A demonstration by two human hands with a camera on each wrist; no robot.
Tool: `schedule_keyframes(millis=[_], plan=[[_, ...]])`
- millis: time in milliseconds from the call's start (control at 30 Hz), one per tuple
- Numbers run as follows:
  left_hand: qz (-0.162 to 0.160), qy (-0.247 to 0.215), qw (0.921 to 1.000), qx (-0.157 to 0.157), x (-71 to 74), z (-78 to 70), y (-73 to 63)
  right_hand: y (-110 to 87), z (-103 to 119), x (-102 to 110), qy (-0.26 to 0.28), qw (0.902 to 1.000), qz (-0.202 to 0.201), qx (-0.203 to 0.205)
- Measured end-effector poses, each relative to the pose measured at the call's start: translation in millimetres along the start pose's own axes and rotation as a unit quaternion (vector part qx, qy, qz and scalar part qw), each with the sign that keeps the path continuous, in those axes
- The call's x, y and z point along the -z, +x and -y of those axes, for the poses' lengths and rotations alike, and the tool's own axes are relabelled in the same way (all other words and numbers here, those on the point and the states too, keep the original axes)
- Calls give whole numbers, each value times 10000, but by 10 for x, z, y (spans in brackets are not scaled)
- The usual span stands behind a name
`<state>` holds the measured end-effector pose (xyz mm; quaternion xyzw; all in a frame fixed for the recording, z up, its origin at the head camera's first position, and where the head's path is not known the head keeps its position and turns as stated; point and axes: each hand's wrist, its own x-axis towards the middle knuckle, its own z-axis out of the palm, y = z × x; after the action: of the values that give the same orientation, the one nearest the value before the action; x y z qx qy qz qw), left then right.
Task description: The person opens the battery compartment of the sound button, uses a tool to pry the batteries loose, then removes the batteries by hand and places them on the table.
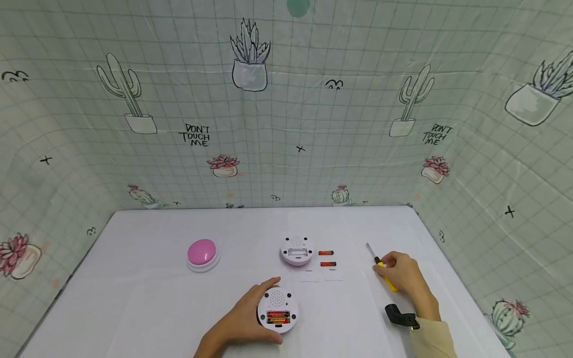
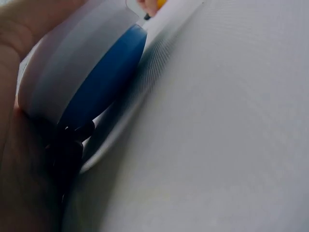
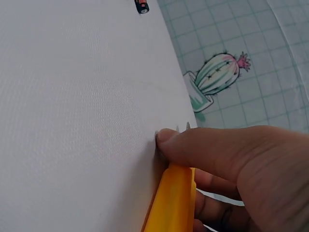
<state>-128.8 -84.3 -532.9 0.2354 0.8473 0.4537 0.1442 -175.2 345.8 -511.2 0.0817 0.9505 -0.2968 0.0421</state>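
Note:
My left hand [image 1: 246,314] grips a round white push button [image 1: 276,298] from its left side, thumb and fingers spread around the rim. It lies underside up, with two red-and-gold batteries [image 1: 278,317] in its uncovered compartment. The left wrist view shows its blue dome [image 2: 108,77] facing down against the table. On the right, my right hand [image 1: 403,273] pinches a screwdriver [image 1: 390,285] near the front of its yellow handle [image 3: 171,203]. The metal shaft points away to the upper left, its tip apart from the other things.
Another upturned white button [image 1: 296,251] with an uncovered compartment stands farther back. Beside it lie two loose batteries [image 1: 328,264] and several small thin pieces [image 1: 309,281]. A pink-domed button [image 1: 202,252] stands dome up at the left. Patterned cloth [image 1: 286,109] encloses the white table [image 1: 147,298].

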Motion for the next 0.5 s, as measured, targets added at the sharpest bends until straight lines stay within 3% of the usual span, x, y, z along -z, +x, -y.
schedule_keyframes(millis=[233, 500], plan=[[-78, 73, 9999, -55, -17, 3, -6, -8, 92, 17, 5, 9995, -264, 198], [-85, 52, 9999, 72, -18, 10, 4, -75, 398, 118, 235, 9926, -814, 866]])
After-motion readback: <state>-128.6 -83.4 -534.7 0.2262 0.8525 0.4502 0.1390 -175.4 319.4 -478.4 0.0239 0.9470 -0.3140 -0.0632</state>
